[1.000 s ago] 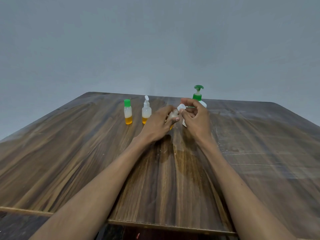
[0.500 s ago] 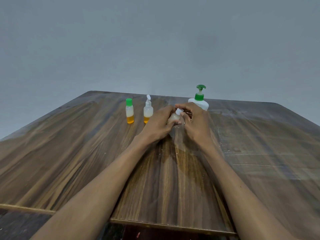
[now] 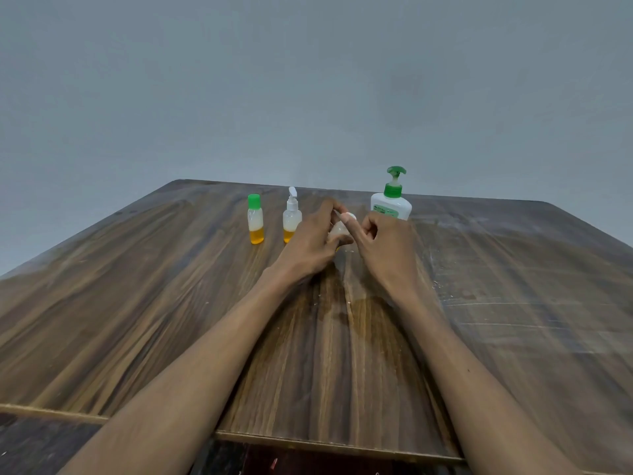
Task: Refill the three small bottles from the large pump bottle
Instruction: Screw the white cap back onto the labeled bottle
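Small clear bottle (image 3: 337,231) at mid-desk, gripped in the curled fingers of the left hand (image 3: 313,243), mostly hidden behind them; a trace of amber liquid visible low on it. White cap (image 3: 350,217) at its top, pinched by the fingertips of the right hand (image 3: 385,245), the other fingers curled in. Both hands close together, forearms stretched forward over the wooden desk (image 3: 137,303).

Just left of the hands, a small spray-top bottle (image 3: 292,216) standing upright, clear with amber liquid in the bottom part, partly covered by the left hand. Further left, a small green-capped bottle (image 3: 255,219), also upright, amber at the bottom. Behind the right hand, the large white pump bottle (image 3: 391,200) with green pump head, upright near the far edge.

Plain grey wall (image 3: 308,80) beyond the desk.
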